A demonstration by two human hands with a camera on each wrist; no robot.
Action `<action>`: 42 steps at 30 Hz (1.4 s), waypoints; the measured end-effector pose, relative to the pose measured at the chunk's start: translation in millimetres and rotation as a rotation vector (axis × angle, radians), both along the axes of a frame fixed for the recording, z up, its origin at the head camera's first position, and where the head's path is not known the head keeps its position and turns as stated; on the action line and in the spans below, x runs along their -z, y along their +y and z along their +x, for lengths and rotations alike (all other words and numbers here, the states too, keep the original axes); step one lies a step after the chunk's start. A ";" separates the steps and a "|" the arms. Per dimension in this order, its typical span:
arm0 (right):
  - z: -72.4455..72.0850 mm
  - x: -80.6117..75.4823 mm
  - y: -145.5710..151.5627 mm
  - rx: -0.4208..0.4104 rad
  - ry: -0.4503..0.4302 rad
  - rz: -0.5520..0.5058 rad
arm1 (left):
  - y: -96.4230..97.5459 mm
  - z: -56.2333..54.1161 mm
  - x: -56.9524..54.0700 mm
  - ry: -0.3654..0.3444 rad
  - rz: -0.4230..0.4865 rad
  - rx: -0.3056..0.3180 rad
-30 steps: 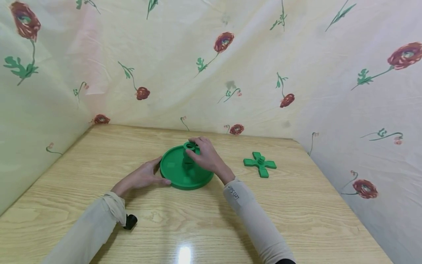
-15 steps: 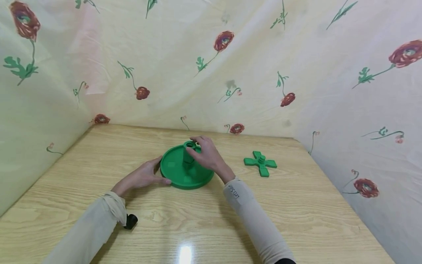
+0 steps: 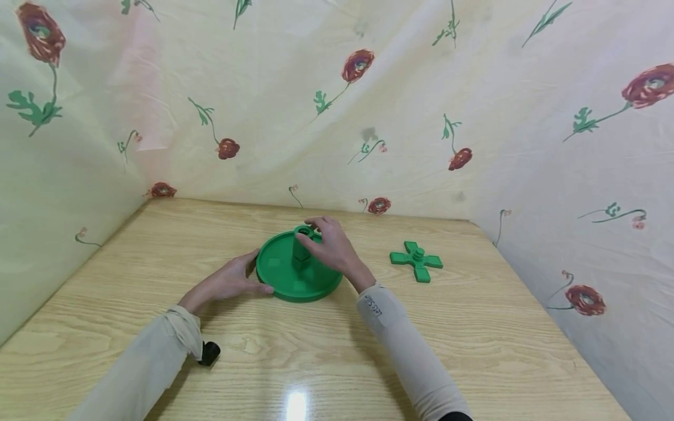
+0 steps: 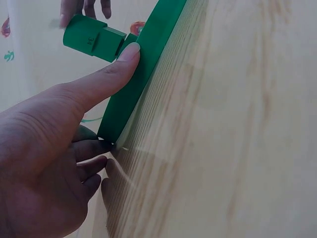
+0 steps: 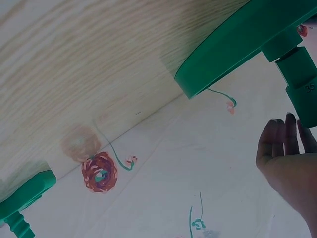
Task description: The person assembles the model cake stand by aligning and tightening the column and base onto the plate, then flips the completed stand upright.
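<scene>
A green round tray [image 3: 281, 280] with a raised rim lies on the table, with an upright green hollow post [image 3: 300, 248] at its middle. My left hand [image 3: 234, 280] holds the tray's left edge, its thumb [image 4: 106, 77] against the outer rim and its other fingers lower down at the edge. Around the post's top stands my right hand [image 3: 333, 245], thumb on the near side and fingertips beyond the ring. In the right wrist view its fingers [image 5: 278, 141] look fairly straight beside the post's end. Whether they touch it cannot be told.
A green cross-shaped piece [image 3: 416, 260] with a threaded stud lies on the table [image 3: 474, 339] to the right. A floral cloth [image 3: 295, 117] hangs behind and along both sides. Near the left sleeve a small black object [image 3: 209, 354] shows.
My right hand's thumb and fingers have shifted slightly up at the post's top, and more of the post shows. The left hand and tray have stayed put.
</scene>
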State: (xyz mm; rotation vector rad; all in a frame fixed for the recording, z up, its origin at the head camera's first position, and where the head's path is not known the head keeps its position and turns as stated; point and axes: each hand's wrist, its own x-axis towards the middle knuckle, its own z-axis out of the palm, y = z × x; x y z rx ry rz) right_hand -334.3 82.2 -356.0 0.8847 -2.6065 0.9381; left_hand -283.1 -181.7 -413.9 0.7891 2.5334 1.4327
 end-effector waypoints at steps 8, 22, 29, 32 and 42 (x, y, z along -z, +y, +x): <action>-0.3 0.7 -0.1 -0.041 -0.016 -0.009 | -0.2 0.6 -0.8 -0.004 0.004 0.004; -0.8 2.7 1.1 -0.053 -0.040 -0.028 | -0.9 1.6 -0.6 -0.001 0.004 0.001; 0.4 3.6 0.9 0.001 -0.066 -0.022 | -0.1 1.5 0.3 0.008 -0.014 -0.009; 0.6 4.3 1.2 -0.016 -0.066 -0.035 | 0.2 2.0 0.7 0.006 -0.013 -0.011; 1.3 4.2 2.1 -0.036 -0.059 -0.038 | 1.6 1.6 0.4 -0.003 0.004 -0.008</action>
